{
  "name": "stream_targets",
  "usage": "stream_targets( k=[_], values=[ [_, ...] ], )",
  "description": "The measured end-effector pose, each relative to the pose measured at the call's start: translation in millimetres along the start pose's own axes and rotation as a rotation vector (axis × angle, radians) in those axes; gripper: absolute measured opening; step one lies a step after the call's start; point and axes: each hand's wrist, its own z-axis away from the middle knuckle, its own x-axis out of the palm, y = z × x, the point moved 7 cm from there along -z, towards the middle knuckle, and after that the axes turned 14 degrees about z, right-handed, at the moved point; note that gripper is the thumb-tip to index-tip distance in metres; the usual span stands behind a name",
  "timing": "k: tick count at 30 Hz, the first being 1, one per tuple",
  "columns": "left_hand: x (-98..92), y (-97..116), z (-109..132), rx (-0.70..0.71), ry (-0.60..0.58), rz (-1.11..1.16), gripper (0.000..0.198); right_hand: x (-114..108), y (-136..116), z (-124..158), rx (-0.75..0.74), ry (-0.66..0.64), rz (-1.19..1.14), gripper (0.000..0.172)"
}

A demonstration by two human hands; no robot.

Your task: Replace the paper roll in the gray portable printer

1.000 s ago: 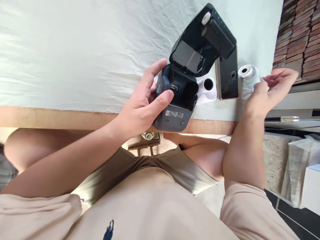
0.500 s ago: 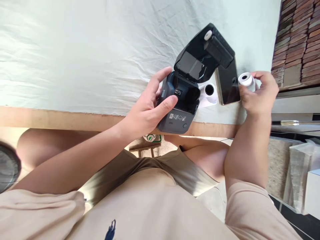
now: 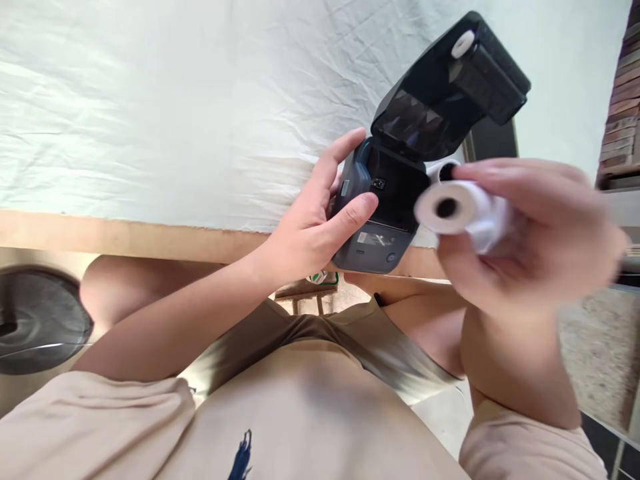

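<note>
A dark grey label printer (image 3: 373,243) stands at the table's front edge with its lid (image 3: 425,100) swung up and its paper bay exposed. My left hand (image 3: 320,217) grips the printer's left side, thumb over the bay's rim and fingers behind. Between the thumb and fingers of my right hand (image 3: 540,233), blurred by motion, is a white paper roll (image 3: 453,210) with a dark core hole, just right of the bay. Behind it, a second white roll (image 3: 443,170) with a black core lies on the table, partly covered.
A dark phone (image 3: 493,140) lies on the pale table cloth (image 3: 175,113), partly behind the lid. Stacked reddish-brown strips (image 3: 620,110) are at the far right. Below the wooden table edge (image 3: 125,227) are my legs and a round black object (image 3: 40,320) on the left.
My right hand has lifted the paper roll from beside the phone and brought it left and closer, next to the printer. My left hand still holds the printer; the view has shifted slightly.
</note>
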Motion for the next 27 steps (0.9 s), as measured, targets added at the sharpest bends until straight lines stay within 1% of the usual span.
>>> stream_targets(
  k=[2, 3, 5, 8, 12, 16, 18, 19, 21, 24, 25, 27],
  values=[
    [0.7, -0.2, 1.5, -0.028, -0.010, 0.013, 0.108, 17.1, -33.1, -7.6, -0.096, -0.013, 0.086, 0.032],
    [0.7, 0.0, 2.2, -0.032, -0.014, 0.019, 0.109, 21.5, -42.5, -11.0, -0.113, -0.021, 0.141, 0.032],
    [-0.1, 0.0, 3.2, -0.035, -0.021, 0.015, 0.109, 27.4, -50.3, -15.7, -0.103, -0.085, 0.250, 0.029],
    [-2.8, -0.8, 3.6, -0.031, -0.010, 0.009, 0.108, 31.0, -51.1, -17.7, -0.079, -0.168, 0.317, 0.029],
    [-4.3, -2.4, 4.3, -0.037, 0.012, 0.046, 0.111, 29.2, -47.5, -17.3, -0.073, -0.201, 0.229, 0.041],
    [-3.5, -1.9, 5.4, -0.030, 0.012, 0.042, 0.111, 13.8, -41.5, -14.8, -0.083, -0.259, 0.175, 0.061],
    [-3.8, -2.1, 5.0, -0.029, 0.011, 0.023, 0.111, 2.8, -41.7, -12.6, -0.057, -0.277, 0.182, 0.064],
    [-4.0, -2.7, 4.5, -0.033, 0.008, 0.011, 0.112, -2.1, -43.4, -11.5, -0.038, -0.273, 0.193, 0.062],
    [-4.5, -4.2, 3.5, -0.044, 0.004, -0.010, 0.113, -8.1, -52.1, -8.9, -0.022, -0.246, 0.209, 0.053],
    [-5.3, -4.5, 2.5, -0.037, 0.018, -0.041, 0.110, -13.1, -72.5, -4.5, -0.047, -0.064, 0.197, 0.030],
    [-5.1, -3.7, 2.7, -0.031, 0.024, -0.050, 0.109, -13.0, -78.4, -2.4, -0.052, 0.000, 0.182, 0.026],
    [-3.6, -0.3, 4.0, -0.019, 0.024, -0.047, 0.107, -6.5, -86.6, 1.8, -0.055, 0.029, 0.133, 0.028]
  ],
)
